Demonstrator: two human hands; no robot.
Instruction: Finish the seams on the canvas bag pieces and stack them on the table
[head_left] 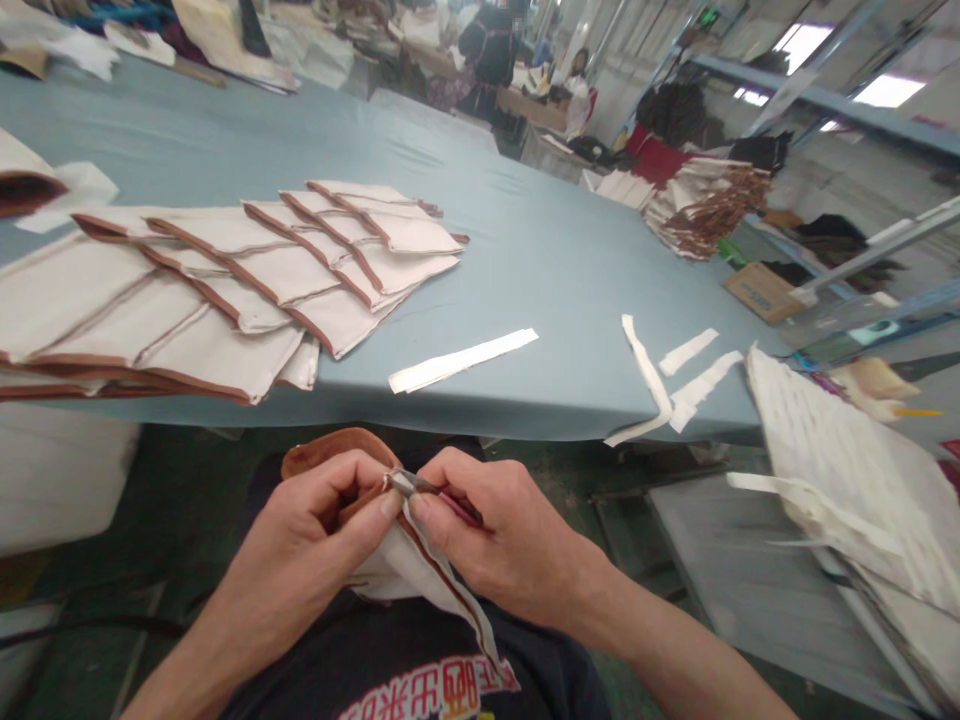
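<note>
Just in front of the table edge, my left hand (330,530) pinches the edge of a sewn fabric piece (427,570), white cloth with brown trim. Its brown part (345,445) rises behind my fingers, and a white strip hangs down over my lap. My right hand (499,525) is closed around a small tool (459,507) with a dark red handle and a metal tip, which looks like thread snips. The metal tip touches or nearly touches the cloth edge between my two thumbs. My right thumb also presses on the white cloth.
Overlapping white pieces with brown edging (202,290) lie on the left of the blue-grey table (540,270). White strips (465,360) rest near its front edge, with more strips (645,375) to the right. A stack of white cloth (847,480) and shelving (825,90) stand at right.
</note>
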